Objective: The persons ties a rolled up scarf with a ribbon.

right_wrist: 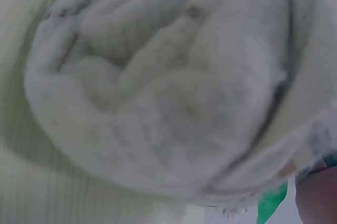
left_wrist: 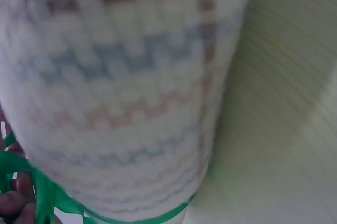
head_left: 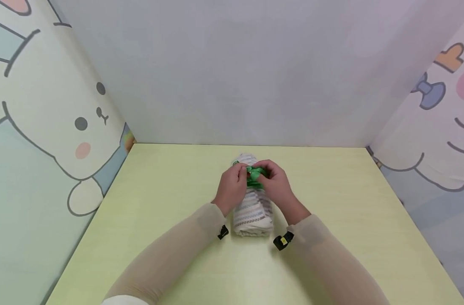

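A rolled striped towel (head_left: 252,216) lies lengthwise on the table, its near end toward the person. Around its farther part runs a green ribbon (head_left: 256,173), bunched on top between the two hands. The left hand (head_left: 231,188) pinches the ribbon from the left with thumb and fingertips. From the right, the right hand (head_left: 280,188) pinches it too, fingers bent over the loops. In the left wrist view the ribbon (left_wrist: 46,195) passes round the towel (left_wrist: 131,87), with fingers (left_wrist: 13,203) at its loops. The right wrist view has the towel's folded end (right_wrist: 174,124) up close.
The pale yellow-green table (head_left: 159,182) extends on both sides of the towel. A plain light wall (head_left: 232,76) stands behind it, and side panels (head_left: 37,169) with cartoon animals flank it. Small black wrist cameras (head_left: 283,240) hang under the sleeves near the towel's near end.
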Demonstrator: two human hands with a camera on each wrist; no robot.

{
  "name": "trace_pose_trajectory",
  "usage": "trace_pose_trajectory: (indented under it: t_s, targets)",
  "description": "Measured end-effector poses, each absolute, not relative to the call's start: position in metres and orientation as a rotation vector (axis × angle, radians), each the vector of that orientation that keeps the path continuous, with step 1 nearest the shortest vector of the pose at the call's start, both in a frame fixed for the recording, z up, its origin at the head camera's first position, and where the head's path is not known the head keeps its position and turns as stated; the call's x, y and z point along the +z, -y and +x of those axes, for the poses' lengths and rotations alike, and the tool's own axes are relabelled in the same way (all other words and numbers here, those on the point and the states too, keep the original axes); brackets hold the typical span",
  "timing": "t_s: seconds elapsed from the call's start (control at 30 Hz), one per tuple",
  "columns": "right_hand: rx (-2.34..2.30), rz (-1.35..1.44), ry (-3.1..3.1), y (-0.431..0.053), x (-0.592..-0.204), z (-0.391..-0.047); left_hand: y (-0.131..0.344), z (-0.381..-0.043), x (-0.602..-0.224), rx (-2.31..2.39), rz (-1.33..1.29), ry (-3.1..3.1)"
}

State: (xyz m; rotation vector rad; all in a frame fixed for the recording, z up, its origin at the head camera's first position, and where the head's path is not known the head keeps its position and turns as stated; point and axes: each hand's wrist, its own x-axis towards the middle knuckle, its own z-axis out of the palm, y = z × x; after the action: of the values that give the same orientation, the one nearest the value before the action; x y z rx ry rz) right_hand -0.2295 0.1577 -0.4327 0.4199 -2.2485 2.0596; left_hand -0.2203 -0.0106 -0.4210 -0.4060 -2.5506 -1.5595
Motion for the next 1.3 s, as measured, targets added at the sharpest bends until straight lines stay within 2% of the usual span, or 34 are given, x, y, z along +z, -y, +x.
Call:
trace_pose_trajectory:
  t_s: [0.17,0.57,0.93,1.3]
  targets:
    - [1.982,0.328,2.266,-0.152,-0.435,-0.226,0.011,-0.22,-0.424,-1.625,-0.368,2.515]
    - [2.363,-0.218,1.829,-0.143,-0.434,-0.208,0.011,-0.21,-0.438,-1.958,-0.248,2.191]
    - [2.558,-0.529,1.483,-0.143,-0.441,-0.211,0.014,-0.208,-0.448,-1.959,-0.227,2.153]
    - [2.657,-0.566,1.535,-0.165,-0.445,-0.208,0.025,-0.212,-0.459,-1.987,-0.189,2.135]
